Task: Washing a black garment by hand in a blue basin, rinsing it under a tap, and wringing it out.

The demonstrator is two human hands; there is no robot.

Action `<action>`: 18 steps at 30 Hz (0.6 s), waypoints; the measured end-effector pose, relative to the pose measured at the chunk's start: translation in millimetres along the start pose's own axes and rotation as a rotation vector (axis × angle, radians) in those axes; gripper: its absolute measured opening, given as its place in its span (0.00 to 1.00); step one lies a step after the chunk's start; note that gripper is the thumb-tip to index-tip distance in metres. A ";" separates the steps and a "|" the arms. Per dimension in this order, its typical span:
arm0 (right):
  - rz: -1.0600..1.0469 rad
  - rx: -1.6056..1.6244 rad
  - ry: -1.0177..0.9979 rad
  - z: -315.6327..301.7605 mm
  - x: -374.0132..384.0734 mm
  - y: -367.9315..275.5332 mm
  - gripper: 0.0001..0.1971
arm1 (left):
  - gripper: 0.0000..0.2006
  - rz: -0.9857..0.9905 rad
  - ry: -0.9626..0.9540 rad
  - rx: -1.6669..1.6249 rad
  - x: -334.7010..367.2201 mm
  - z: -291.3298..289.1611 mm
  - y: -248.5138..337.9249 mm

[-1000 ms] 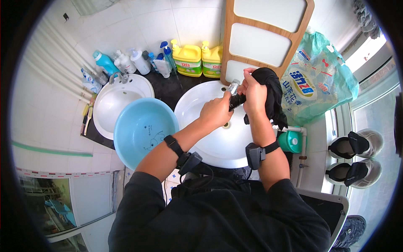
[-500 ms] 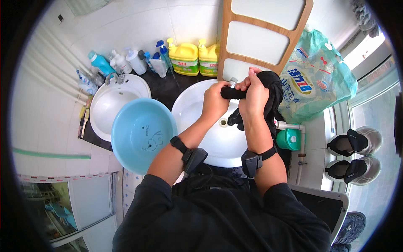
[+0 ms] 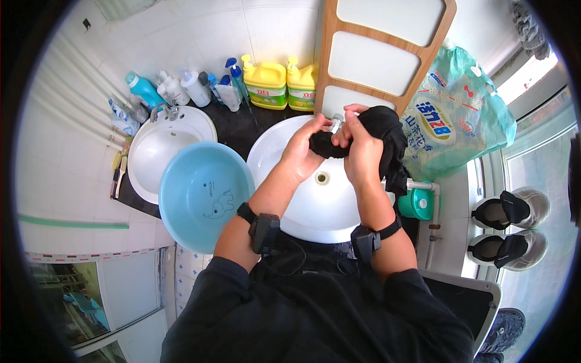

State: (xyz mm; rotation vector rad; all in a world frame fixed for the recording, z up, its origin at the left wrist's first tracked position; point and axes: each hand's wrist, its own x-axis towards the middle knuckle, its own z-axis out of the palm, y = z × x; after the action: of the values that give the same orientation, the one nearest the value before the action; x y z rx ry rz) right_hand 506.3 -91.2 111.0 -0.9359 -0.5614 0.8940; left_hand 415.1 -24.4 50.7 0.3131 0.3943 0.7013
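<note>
A bunched black cloth (image 3: pixel 387 136) is held over the right-hand white washbasin (image 3: pixel 296 199), just in front of its silver tap (image 3: pixel 336 123). My right hand (image 3: pixel 363 148) is closed round the cloth, and a loose part drapes down on the outer side of that hand. My left hand (image 3: pixel 302 148) curls against the cloth's narrower left end, its fingers pointing up beside the tap. Part of the left hand's grip is hidden behind the cloth. Below the hands the round drain hole shows in the basin.
A light-blue plastic tub (image 3: pixel 206 224) overlaps a smaller sink (image 3: pixel 163 145) on the left. Yellow pump jugs (image 3: pixel 265 85) and several bottles line the back counter. A wood-framed panel (image 3: pixel 375 63) leans behind the tap, beside a green plastic bag (image 3: pixel 454 121). Grey shoes (image 3: pixel 523 227) stand right.
The cloth's part that hung between my hands near the drain has been drawn up. My left hand has dropped slightly and moved left, with its fingers less tightly wrapped.
</note>
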 end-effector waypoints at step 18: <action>-0.730 -0.891 -0.231 -5.2 -16.5 20.1 0.12 | 0.06 0.002 0.040 -0.385 -6.1 9.1 3.3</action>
State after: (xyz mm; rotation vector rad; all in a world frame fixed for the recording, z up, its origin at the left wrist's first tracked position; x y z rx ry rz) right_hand 493.3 -101.6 90.3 -1.2795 -1.4540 0.0427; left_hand 413.1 -27.5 61.6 -0.0651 0.2891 0.7701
